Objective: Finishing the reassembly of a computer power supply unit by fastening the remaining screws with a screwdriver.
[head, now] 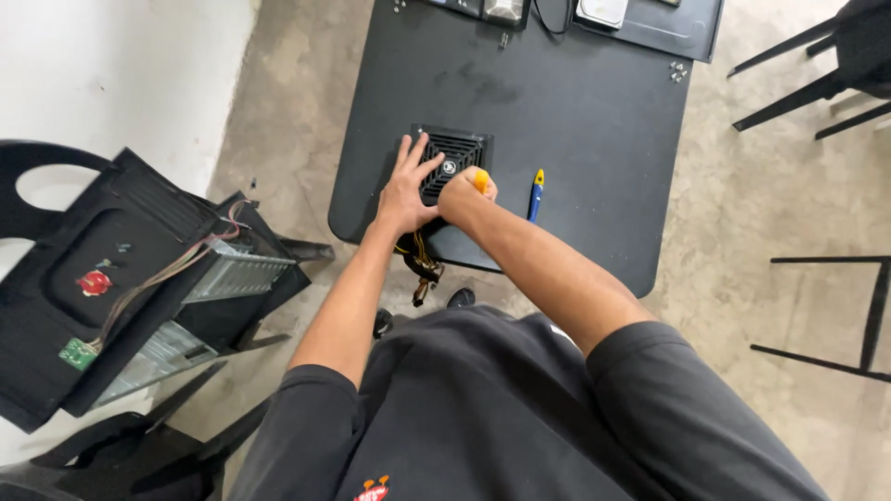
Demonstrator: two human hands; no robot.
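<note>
Left hand released, fingers spread flat over the near left part of a black power supply unit with a fan grille on top, sitting near the front edge of the black worktop. Right hand clenched around an orange-handled screwdriver, pressed at the unit's near right side; tip hidden behind the fist. Bundle of yellow and black cables dangling off the worktop edge below both hands. Just beside the right hand, a blue and yellow tool lying on the worktop, not touched. At the far edge, a black tray with small parts, cut off by the frame. Well apart on the left, an opened computer case with loose wires, resting on a black chair. Black chair legs at right on the concrete floor.
</note>
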